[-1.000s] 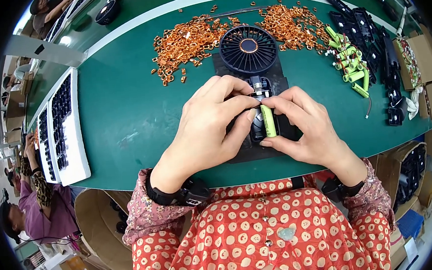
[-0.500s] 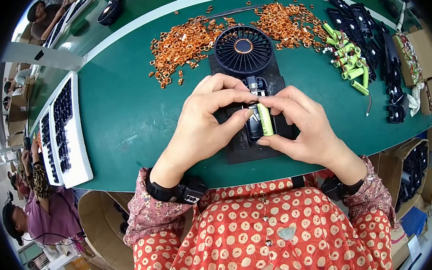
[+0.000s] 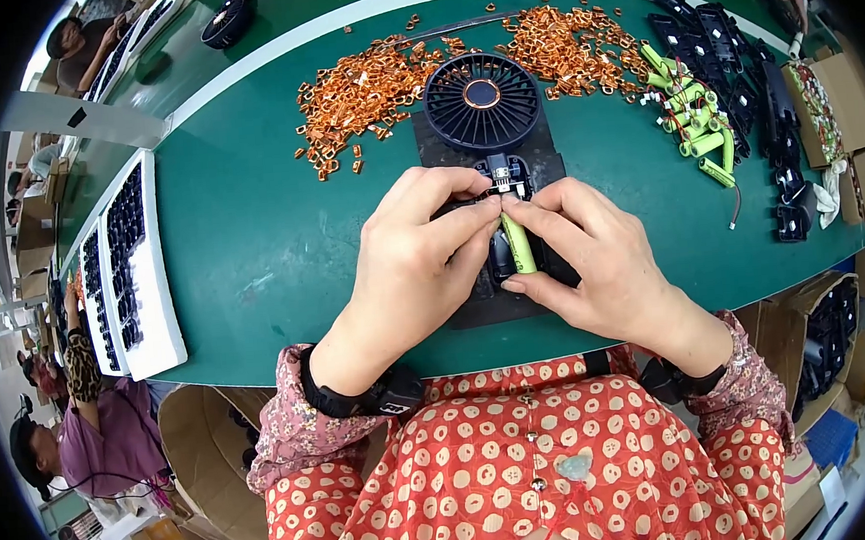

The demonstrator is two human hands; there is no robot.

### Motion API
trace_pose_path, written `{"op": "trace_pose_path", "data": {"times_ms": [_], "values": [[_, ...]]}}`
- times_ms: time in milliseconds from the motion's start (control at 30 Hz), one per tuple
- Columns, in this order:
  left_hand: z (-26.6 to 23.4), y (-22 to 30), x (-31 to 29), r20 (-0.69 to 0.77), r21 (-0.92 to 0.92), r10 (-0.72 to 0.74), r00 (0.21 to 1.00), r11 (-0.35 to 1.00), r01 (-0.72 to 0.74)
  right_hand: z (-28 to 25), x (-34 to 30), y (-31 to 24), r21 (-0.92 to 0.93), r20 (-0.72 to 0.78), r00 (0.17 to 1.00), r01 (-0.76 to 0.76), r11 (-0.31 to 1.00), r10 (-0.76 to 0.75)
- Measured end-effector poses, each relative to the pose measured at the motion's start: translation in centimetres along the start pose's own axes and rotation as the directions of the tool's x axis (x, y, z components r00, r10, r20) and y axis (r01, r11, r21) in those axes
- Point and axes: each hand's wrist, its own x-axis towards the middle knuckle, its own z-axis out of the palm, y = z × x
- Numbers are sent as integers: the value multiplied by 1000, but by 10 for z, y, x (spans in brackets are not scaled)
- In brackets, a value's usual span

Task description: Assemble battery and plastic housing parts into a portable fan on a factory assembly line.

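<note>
A black handheld fan (image 3: 454, 118) lies on the bench with its round grille pointing away from me and its opened handle (image 3: 499, 257) toward me. Over that handle, my right hand (image 3: 612, 247) grips a light-green cylindrical battery (image 3: 520, 248), thumb at the near end and index finger at the far end. My left hand (image 3: 406, 252) is closed in a pinch at the battery's far end, beside the white connector area (image 3: 503, 177) of the handle. Whatever sits between the left fingertips, perhaps a thin wire, is too small to make out. Fingers cover part of the handle's inside.
A dark mat (image 3: 481, 312) lies under the fan. Beyond it are heaps of small copper-coloured parts (image 3: 365, 94). Wired green batteries (image 3: 698, 121) and black casings (image 3: 728, 49) lie at right. A white foam tray (image 3: 153, 290) stands at left, near a co-worker in purple (image 3: 114, 443).
The battery has shifted slightly left over the handle, the right hand moving with it. My left thumb and index finger have come together at its far end.
</note>
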Motion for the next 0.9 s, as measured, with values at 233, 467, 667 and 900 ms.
{"op": "trace_pose_path", "data": {"times_ms": [233, 467, 667, 900], "values": [[7, 1, -1, -85, -22, -37, 996, 999, 35, 1, 1, -8, -34, 23, 998, -57, 998, 58], [8, 4, 1, -130, -47, -108, 986, 994, 103, -2, -2, -13, -55, 64, 996, -65, 996, 69], [7, 1, -1, -105, -55, -88, 991, 995, 83, -5, -2, -5, 25, 120, 991, -55, 998, 52], [6, 5, 0, -71, -15, -95, 993, 995, 94, -10, 1, -12, -58, 164, 982, -88, 994, 97]]}}
